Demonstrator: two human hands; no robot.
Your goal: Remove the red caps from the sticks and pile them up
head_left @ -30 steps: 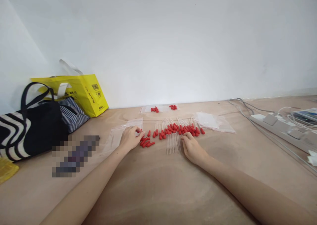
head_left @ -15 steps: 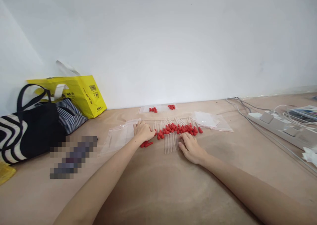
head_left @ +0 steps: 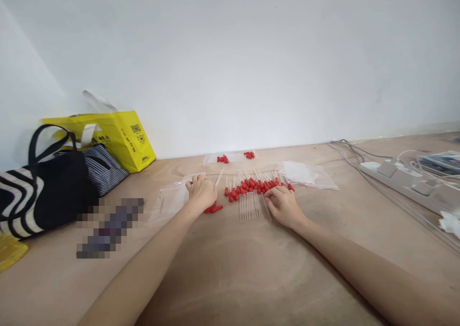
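My left hand (head_left: 201, 192) is closed, with a clear glass dropper tube (head_left: 219, 176) sticking up and to the right from its fingers. Red rubber bulbs (head_left: 215, 208) lie just below that hand. Its other end, inside the fingers, is hidden. My right hand (head_left: 283, 204) has its fingertips pinched on a thin clear tube (head_left: 267, 208). Left of it, several bare glass tubes (head_left: 247, 207) lie side by side. Above these is a heap of red-bulbed droppers (head_left: 249, 185), their tubes pointing away from me.
Clear plastic bags lie at the left (head_left: 168, 199) and right (head_left: 305, 174). Another bag (head_left: 233, 158) at the back holds red-bulbed pieces. A power strip (head_left: 406, 185) with cables is on the right. A yellow bag (head_left: 132, 139) and a black bag (head_left: 53, 187) stand left.
My left hand has moved left, and a tube now shows above its fingers. My right hand has shifted slightly right, with a tube now apart from the row at its fingertips.
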